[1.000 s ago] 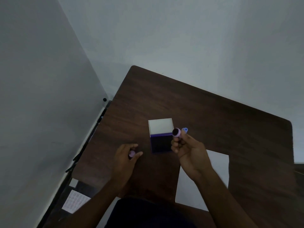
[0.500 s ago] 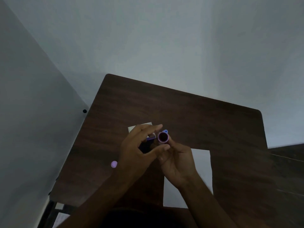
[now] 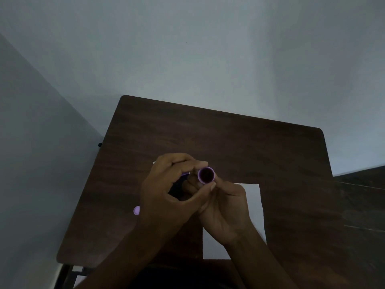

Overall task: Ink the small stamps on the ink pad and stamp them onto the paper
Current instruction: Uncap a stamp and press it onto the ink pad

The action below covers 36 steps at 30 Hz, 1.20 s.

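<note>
A small purple stamp (image 3: 206, 174) is held up over the middle of the table, its dark round face turned toward me. My right hand (image 3: 226, 213) grips its body from below. My left hand (image 3: 166, 197) closes index finger and thumb around its rim. A purple cap (image 3: 136, 210) lies on the table just left of my left wrist. The ink pad box (image 3: 185, 174) is almost wholly hidden behind my left hand; only a purple edge shows. The white paper (image 3: 253, 205) lies under and right of my right hand.
The dark wooden table (image 3: 229, 140) stands in a corner of pale walls, its far and left edges close to them. A second dark surface (image 3: 362, 205) adjoins it on the right. Metal legs (image 3: 66, 274) show below the table's near left corner.
My left hand left the purple cap on the table and rose to join my right hand at the stamp. The stamp's face turned toward me, and the view shifted.
</note>
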Each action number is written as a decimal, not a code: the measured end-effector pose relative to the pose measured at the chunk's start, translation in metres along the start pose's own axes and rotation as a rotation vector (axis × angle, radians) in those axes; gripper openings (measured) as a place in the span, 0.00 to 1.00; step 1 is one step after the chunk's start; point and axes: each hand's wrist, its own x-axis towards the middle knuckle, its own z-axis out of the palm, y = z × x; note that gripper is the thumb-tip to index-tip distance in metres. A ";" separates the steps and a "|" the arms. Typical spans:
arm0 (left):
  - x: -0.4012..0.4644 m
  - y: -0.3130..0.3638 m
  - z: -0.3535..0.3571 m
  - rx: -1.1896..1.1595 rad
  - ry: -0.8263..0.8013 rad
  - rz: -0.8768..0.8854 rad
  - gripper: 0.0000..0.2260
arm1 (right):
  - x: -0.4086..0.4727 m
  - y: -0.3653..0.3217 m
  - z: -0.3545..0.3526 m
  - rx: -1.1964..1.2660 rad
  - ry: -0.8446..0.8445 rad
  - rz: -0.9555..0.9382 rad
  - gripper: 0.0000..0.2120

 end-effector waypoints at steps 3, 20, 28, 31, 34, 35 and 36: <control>0.002 0.006 -0.004 0.012 0.016 0.004 0.23 | -0.005 -0.001 0.002 0.016 -0.018 0.010 0.38; 0.016 0.017 -0.014 -0.027 -0.018 0.067 0.19 | -0.007 0.004 0.023 -0.038 0.012 -0.009 0.29; 0.022 0.020 -0.018 -0.032 0.013 0.110 0.18 | -0.006 0.002 0.028 -0.022 -0.037 0.007 0.43; 0.024 0.019 -0.018 -0.033 0.024 0.108 0.18 | -0.005 0.001 0.028 -0.072 -0.082 0.011 0.34; 0.027 0.017 -0.017 -0.051 0.004 0.066 0.18 | -0.001 -0.001 0.026 0.009 -0.083 0.031 0.33; 0.028 0.017 -0.017 -0.070 -0.007 0.026 0.18 | 0.001 -0.002 0.026 0.051 -0.092 0.034 0.33; 0.030 0.016 -0.016 -0.091 -0.018 -0.017 0.18 | 0.003 -0.002 0.027 0.079 -0.105 0.033 0.31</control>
